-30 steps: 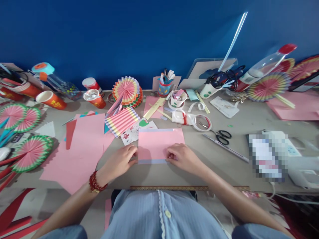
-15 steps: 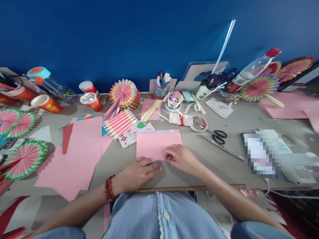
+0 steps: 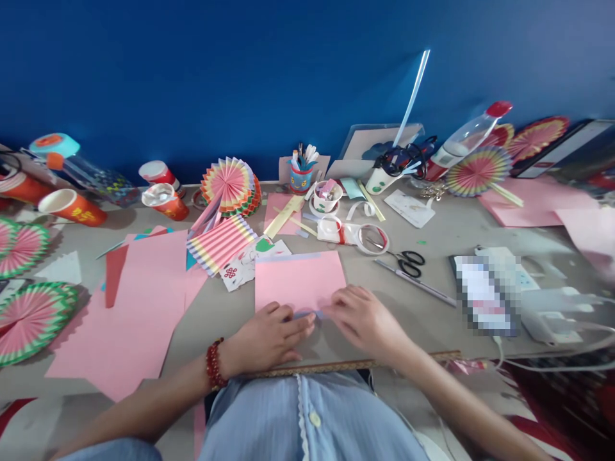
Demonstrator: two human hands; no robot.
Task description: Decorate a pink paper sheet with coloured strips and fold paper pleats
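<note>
The pink sheet (image 3: 300,278) lies flat on the table (image 3: 206,317) before the person, long axis running left to right, one lavender-trimmed long edge facing the blue wall (image 3: 192,77). The left hand (image 3: 266,339) lays outstretched, slightly parted fingers along the near edge, unclenched; the right hand (image 3: 362,320) bends its fingers at that edge, any pinch impossible to tell.

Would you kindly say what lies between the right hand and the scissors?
In the head view, a pen-like tool lies between the right hand and the scissors.
</note>
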